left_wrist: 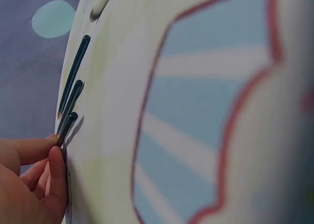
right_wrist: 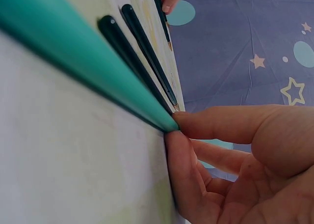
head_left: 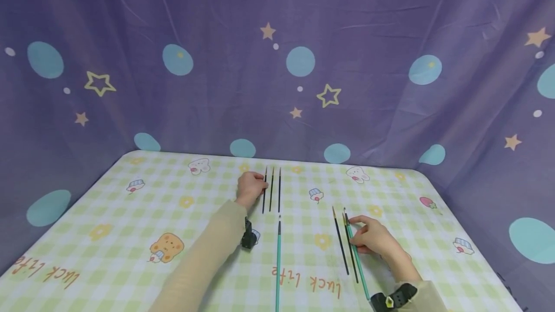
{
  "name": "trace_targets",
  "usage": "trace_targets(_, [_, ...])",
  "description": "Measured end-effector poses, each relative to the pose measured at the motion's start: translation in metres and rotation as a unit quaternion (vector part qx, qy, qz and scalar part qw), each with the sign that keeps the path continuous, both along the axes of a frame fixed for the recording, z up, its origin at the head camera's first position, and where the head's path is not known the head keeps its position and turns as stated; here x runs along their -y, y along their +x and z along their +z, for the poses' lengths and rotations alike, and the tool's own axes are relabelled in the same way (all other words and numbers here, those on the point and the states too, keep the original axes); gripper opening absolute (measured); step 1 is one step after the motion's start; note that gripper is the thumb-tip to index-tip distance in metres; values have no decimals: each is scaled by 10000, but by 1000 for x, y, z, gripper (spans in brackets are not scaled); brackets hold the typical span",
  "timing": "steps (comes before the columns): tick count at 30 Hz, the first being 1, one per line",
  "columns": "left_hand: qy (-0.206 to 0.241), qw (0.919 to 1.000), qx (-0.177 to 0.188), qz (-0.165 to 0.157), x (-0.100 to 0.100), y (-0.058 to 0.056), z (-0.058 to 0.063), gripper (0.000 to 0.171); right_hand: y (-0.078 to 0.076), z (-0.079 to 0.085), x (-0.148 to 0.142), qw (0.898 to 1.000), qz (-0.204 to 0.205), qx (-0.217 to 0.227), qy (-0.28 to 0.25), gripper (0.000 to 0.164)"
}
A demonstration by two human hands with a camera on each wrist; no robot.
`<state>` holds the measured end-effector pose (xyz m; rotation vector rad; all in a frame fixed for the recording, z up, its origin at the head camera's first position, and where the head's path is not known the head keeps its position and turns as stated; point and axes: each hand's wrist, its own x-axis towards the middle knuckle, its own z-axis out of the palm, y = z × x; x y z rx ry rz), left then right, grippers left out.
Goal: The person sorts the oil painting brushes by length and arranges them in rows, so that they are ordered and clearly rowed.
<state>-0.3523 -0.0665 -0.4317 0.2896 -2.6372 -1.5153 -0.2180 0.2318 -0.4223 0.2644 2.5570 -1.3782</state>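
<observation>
Head | five black brushes (head_left: pixel 279 192) | two green brushes (head_left: pixel 278 264) | hands (head_left: pixel 251 187) (head_left: pixel 374 236) pinching: left black, right green

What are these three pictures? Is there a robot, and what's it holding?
No robot! These are a person's own two hands. The big picture comes from a camera on their head, looking forward and down. The other two come from cameras worn on the wrists, so each shows a hand close up.

A checked cloth covers the table, with thin paintbrushes lying on it. The left hand pinches a black brush, with two more black brushes beside it. The right hand pinches a green brush, next to another two black ones. Between the hands lies a second green brush.
</observation>
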Motion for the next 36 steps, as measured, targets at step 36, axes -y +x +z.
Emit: trace_targets(36, [397, 9943, -9, -991, -42, 43, 23, 19, -2, -2, -1, 10000, 52, 18, 36, 53])
